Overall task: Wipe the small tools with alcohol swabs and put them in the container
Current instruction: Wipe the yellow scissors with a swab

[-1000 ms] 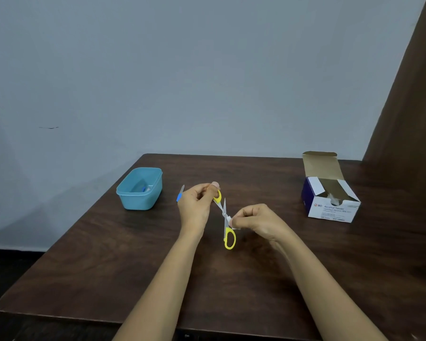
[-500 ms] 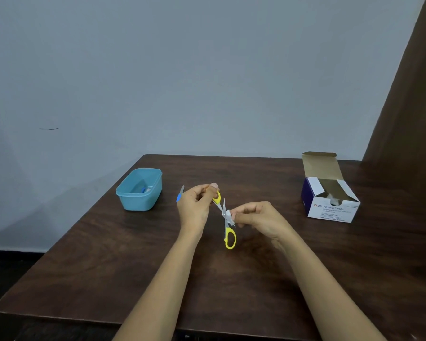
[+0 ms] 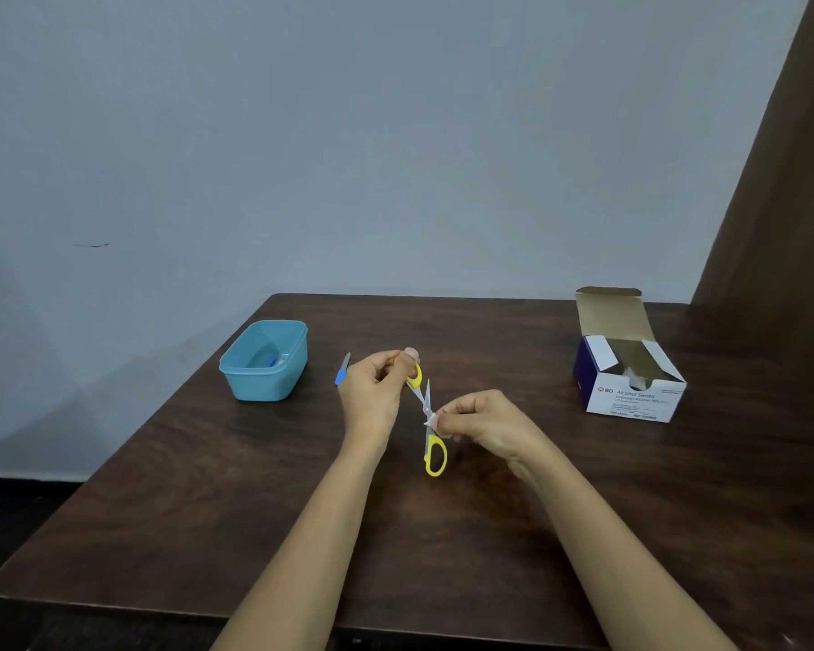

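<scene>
Scissors [image 3: 426, 399] with yellow handles hang open above the middle of the table [image 3: 208, 509], nearer its far edge. The left hand [image 3: 372, 392] curls its fingers round the upper handle loop, and the lower loop dangles free. The right hand [image 3: 485, 420] pinches a small white swab [image 3: 431, 420] between thumb and fingertips against the blades near the pivot, its other fingers curled in. Just left of the left hand, a small tool with a blue handle [image 3: 342, 371] lies on the table. A blue container [image 3: 264, 385] sits toward the far left corner, with something blue and pale inside, too small to tell. An opened box of swabs [image 3: 630, 392] stands toward the far right corner.
</scene>
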Available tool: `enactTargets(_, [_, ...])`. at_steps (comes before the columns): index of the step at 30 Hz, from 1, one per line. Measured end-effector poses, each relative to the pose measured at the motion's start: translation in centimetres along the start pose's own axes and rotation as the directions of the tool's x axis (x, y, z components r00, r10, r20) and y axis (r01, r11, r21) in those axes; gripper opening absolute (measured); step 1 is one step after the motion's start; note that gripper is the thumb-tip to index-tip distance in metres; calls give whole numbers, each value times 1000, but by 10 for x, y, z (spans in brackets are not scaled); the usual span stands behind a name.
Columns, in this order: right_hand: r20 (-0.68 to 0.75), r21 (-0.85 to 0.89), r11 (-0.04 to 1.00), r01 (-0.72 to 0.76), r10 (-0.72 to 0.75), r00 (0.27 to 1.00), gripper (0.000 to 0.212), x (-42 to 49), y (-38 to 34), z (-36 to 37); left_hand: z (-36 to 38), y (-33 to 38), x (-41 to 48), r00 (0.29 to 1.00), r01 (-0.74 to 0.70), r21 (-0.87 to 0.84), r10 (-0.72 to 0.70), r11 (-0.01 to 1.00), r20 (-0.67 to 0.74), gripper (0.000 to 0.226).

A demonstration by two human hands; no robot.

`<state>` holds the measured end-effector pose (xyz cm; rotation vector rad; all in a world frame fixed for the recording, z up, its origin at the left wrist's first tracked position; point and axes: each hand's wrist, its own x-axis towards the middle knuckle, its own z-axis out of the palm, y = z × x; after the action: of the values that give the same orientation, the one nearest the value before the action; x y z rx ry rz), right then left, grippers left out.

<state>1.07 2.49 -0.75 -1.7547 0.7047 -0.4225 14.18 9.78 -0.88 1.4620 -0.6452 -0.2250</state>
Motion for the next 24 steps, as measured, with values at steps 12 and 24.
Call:
enactTargets(12, [-120, 11, 993, 121, -119, 986, 6, 0, 5, 9, -2, 3, -2, 999, 34, -69, -37, 997, -33, 16])
enactTargets(24, [-109, 143, 985, 98, -83, 991, 9, -4, -1, -3, -14, 6, 10, 971, 108, -219, -150, 970, -184, 12])
